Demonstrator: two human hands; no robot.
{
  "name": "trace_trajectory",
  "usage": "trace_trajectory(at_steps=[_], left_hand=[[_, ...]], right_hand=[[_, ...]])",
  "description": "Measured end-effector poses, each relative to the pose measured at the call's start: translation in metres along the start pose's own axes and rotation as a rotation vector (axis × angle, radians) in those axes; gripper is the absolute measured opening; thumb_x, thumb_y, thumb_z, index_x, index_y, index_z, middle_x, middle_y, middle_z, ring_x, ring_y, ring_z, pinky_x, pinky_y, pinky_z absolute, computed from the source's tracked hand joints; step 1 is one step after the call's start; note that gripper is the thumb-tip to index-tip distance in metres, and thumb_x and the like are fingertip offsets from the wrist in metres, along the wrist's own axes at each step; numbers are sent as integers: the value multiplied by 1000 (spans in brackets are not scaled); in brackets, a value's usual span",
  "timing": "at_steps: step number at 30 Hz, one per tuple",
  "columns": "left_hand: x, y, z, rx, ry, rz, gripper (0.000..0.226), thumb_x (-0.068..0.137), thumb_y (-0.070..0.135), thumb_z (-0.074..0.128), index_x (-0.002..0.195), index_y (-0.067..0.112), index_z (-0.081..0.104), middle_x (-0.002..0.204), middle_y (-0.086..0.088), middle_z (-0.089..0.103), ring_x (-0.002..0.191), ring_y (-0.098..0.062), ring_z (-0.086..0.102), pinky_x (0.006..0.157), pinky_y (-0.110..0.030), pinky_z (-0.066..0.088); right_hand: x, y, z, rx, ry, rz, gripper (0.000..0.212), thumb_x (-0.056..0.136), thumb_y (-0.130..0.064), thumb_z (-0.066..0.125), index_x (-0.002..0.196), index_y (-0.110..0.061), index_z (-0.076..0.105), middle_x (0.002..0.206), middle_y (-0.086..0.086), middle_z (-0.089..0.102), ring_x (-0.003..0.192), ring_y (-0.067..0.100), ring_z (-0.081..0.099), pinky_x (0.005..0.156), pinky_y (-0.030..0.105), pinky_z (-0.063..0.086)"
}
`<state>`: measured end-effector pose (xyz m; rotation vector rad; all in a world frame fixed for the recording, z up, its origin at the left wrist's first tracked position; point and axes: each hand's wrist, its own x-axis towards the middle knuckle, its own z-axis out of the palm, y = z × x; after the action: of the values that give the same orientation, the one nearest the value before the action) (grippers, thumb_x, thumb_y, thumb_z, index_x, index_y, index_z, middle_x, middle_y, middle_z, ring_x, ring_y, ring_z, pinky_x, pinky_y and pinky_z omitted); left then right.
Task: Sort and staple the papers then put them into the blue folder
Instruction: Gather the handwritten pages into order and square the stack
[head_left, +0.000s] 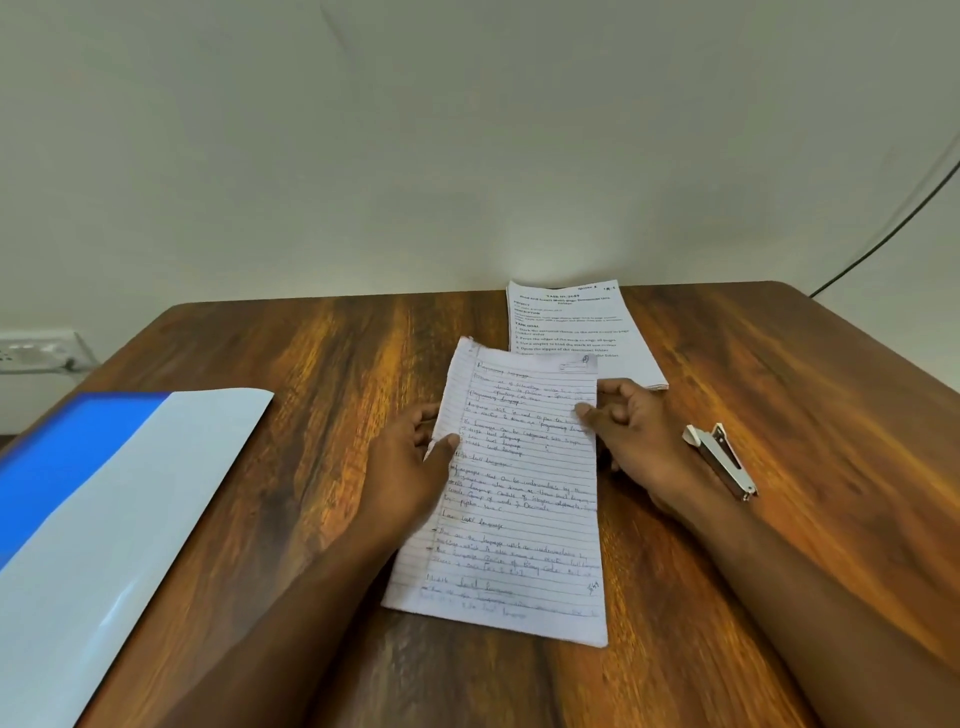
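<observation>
A lined, handwritten sheet of papers (511, 499) is held above the middle of the wooden table (311, 364). My left hand (410, 467) pinches its left edge, thumb on top. My right hand (631, 436) pinches its right edge. A printed stack of papers (582, 332) lies flat behind it, near the table's far edge. A metal stapler (722, 460) lies on the table just right of my right wrist. The blue folder (98, 514) lies at the left, its pale flap turned up towards me.
A wall rises right behind the table. A white socket strip (36, 351) sits low at the far left, and a dark cable (893, 228) runs down the wall at the right.
</observation>
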<state>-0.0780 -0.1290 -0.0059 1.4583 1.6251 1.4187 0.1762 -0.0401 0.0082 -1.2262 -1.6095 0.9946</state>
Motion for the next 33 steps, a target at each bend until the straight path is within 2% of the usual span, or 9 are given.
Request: trace_trajectory(at_steps=[2,7,11,15,19,21,25,29,33], left_hand=[[-1,-1,1,16,35,0,32,101,12,66,132,19,66,122,10,75,110,-6,72,94,-42,62],[-2,1,2,58,90,-3,37,102,13,65,138,23,63,126,13,72,112,-2,70,96,-37,61],[-4,0,2,59,112,-12,40,101,13,67,139,25,61,127,12,72,112,-4,70,96,-36,61],[-5,-1,1,54,89,-8,41,99,15,70,138,26,62,124,13,73,109,-2,71,93,-31,62],[-5,0,1,56,47,-8,42,98,18,72,139,25,62,121,13,75,104,-1,73,87,-26,61],[-4,2,-1,46,3,-18,42,98,18,73,138,25,62,119,11,76,103,-4,74,86,-29,62],[2,9,-8,-38,-109,-174,34,94,12,77,126,19,65,102,-1,81,92,-16,79,85,-44,64],[1,22,-17,-268,-255,-409,26,90,-4,75,114,0,66,93,-13,81,81,-23,80,60,-29,64],[3,23,-24,-300,-336,-474,27,87,-6,76,113,-6,67,100,-18,80,83,-26,80,61,-29,64]], right_hand=[[-11,-3,2,-10,-61,17,30,97,-22,73,124,-22,60,87,3,80,72,15,75,45,24,49],[-29,0,6,-15,-142,27,45,89,-20,82,130,-23,62,80,11,76,66,19,72,48,26,50],[-39,0,4,39,-206,47,37,89,-13,81,123,-18,68,82,14,77,73,37,74,55,34,57],[-42,2,5,32,-134,57,25,87,-12,83,110,-18,75,81,11,77,79,33,76,74,45,62],[-42,0,7,36,-32,69,19,87,-9,82,101,-19,74,80,11,76,76,27,77,71,41,64],[-42,0,7,40,18,64,16,87,-9,82,98,-17,74,77,9,76,75,27,77,68,41,63],[-43,-1,3,66,99,81,13,88,-11,82,98,-12,74,82,8,78,76,28,77,63,35,63],[-45,-1,-2,121,159,99,13,86,-10,83,96,-9,74,83,9,79,78,29,78,64,35,64],[-50,2,-7,188,167,113,13,87,-11,82,97,-8,74,85,8,80,80,30,79,73,44,64]])
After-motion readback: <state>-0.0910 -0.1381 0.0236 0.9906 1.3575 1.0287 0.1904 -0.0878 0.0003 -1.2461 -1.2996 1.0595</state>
